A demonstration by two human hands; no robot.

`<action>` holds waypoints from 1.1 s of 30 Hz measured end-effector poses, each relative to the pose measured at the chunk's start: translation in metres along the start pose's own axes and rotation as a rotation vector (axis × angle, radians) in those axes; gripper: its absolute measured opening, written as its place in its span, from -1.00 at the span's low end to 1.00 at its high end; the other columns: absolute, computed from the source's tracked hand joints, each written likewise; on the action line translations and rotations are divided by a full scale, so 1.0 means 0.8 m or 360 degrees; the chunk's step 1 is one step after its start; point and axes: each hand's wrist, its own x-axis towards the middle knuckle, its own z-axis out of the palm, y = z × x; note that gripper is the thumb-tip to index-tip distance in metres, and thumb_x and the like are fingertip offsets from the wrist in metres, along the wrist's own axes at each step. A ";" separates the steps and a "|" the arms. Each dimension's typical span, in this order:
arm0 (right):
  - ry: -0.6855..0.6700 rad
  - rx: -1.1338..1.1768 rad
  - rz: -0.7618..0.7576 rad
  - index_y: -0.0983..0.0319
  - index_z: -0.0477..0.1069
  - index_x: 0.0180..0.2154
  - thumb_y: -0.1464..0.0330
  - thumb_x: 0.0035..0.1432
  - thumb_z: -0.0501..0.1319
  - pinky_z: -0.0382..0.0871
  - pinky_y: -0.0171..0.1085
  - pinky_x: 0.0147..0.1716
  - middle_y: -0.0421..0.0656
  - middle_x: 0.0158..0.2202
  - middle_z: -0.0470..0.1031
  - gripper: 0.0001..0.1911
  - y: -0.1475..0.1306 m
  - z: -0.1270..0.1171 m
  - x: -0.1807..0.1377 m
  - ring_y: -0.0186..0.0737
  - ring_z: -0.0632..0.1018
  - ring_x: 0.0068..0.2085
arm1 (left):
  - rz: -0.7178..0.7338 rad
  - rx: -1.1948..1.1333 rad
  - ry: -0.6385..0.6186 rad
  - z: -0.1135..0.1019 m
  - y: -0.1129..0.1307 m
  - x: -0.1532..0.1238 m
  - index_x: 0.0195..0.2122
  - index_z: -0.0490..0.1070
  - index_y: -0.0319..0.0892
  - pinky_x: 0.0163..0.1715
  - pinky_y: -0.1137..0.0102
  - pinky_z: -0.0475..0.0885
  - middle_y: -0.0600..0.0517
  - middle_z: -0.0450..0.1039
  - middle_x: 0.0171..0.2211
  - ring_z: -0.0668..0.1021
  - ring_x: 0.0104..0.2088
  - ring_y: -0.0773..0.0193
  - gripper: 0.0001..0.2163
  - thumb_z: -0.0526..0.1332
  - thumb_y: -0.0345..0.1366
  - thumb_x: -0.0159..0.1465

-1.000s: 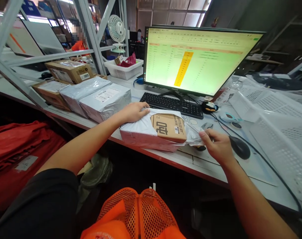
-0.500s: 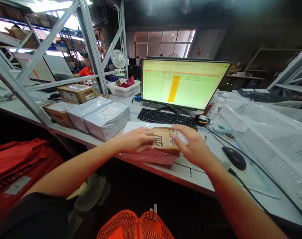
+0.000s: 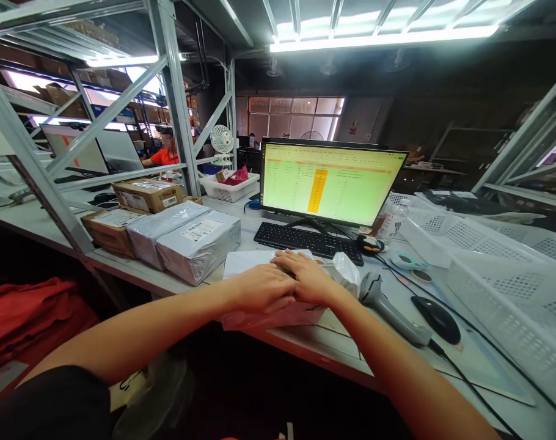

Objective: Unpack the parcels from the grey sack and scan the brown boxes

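Both my hands lie flat on a parcel [image 3: 278,315] at the near edge of the table [image 3: 337,342]. The parcel is a grey poly mailer with a pink underside; the cardboard box seen in it is now hidden under my hands. My left hand [image 3: 259,287] rests palm down on the parcel's left part, fingers stretched. My right hand [image 3: 308,278] lies beside it, fingers extended and overlapping the left hand's fingertips. A loose end of the mailer plastic [image 3: 346,272] bunches up just right of my right hand.
A barcode scanner [image 3: 388,305] lies right of the parcel, with a black mouse [image 3: 436,319] beyond it. Keyboard [image 3: 308,239] and lit monitor [image 3: 328,183] stand behind. Wrapped parcels [image 3: 186,238] and cartons [image 3: 145,194] sit left; white mesh trays [image 3: 498,263] right. A person in orange [image 3: 164,156] is far back.
My right hand came from the parcel's right end onto its top and now lies flat beside my left. The box's printed face is covered. The camera tilted upward.
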 end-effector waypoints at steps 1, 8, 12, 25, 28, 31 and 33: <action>-0.0006 -0.0003 0.0011 0.15 0.38 0.30 0.27 0.31 0.14 0.09 0.23 0.39 -0.02 0.39 0.26 -0.46 0.001 0.000 0.001 0.10 0.21 0.44 | 0.0008 0.0033 -0.0001 0.002 0.000 0.002 -0.19 0.48 -0.20 -0.08 0.26 0.48 -0.08 0.63 -0.22 0.64 -0.18 0.13 -0.90 0.21 -0.31 0.38; -0.0024 -0.0021 0.0031 0.14 0.38 0.28 0.16 0.44 0.00 0.10 0.22 0.37 -0.04 0.38 0.30 -0.50 -0.002 -0.001 0.004 0.09 0.23 0.43 | 0.0077 0.0300 -0.0086 -0.007 0.010 -0.004 -0.24 0.50 -0.20 -0.18 0.29 0.48 -0.08 0.61 -0.33 0.63 -0.28 0.14 -0.83 0.18 -0.25 0.42; -0.0035 -0.0004 0.0042 0.16 0.37 0.29 0.14 0.44 0.00 0.05 0.22 0.39 -0.04 0.39 0.27 -0.49 -0.001 0.000 0.007 0.12 0.23 0.43 | 0.0138 0.0411 -0.0094 -0.016 0.018 -0.022 -0.28 0.47 -0.20 -0.21 0.29 0.45 -0.09 0.56 -0.39 0.60 -0.33 0.16 -0.76 0.11 -0.22 0.46; -0.0002 0.0033 0.0050 0.13 0.40 0.26 0.07 0.42 0.02 0.01 0.28 0.39 -0.06 0.40 0.26 -0.47 0.005 0.007 0.009 0.16 0.21 0.43 | -0.0614 0.0667 -0.0308 0.008 0.121 -0.079 -0.14 0.41 -0.24 -0.44 0.28 0.30 -0.05 0.42 -0.43 0.51 -0.42 0.11 -0.90 0.13 -0.39 0.41; 0.0024 0.0055 0.0030 0.14 0.41 0.25 0.05 0.41 0.01 0.02 0.29 0.39 -0.06 0.39 0.26 -0.46 0.008 0.010 0.010 0.16 0.21 0.43 | -0.0790 0.0574 -0.0420 0.021 0.148 -0.083 -0.26 0.41 -0.24 -0.46 0.28 0.31 -0.07 0.42 -0.42 0.51 -0.41 0.10 -0.89 0.13 -0.53 0.33; 0.0029 0.0060 0.0022 0.13 0.41 0.25 0.03 0.40 0.01 0.02 0.29 0.39 -0.07 0.39 0.26 -0.44 0.009 0.011 0.011 0.16 0.21 0.43 | -0.0997 0.0430 -0.0448 0.035 0.169 -0.084 -0.25 0.43 -0.25 -0.47 0.30 0.35 -0.10 0.46 -0.38 0.55 -0.37 0.09 -0.90 0.15 -0.53 0.33; 0.0027 0.0052 0.0018 0.14 0.41 0.25 0.02 0.40 0.00 0.03 0.28 0.39 -0.06 0.39 0.27 -0.43 0.009 0.010 0.012 0.16 0.21 0.43 | -0.1099 0.0348 -0.0476 0.037 0.172 -0.083 -0.18 0.45 -0.27 -0.45 0.30 0.38 -0.10 0.49 -0.35 0.57 -0.35 0.09 -0.88 0.16 -0.52 0.34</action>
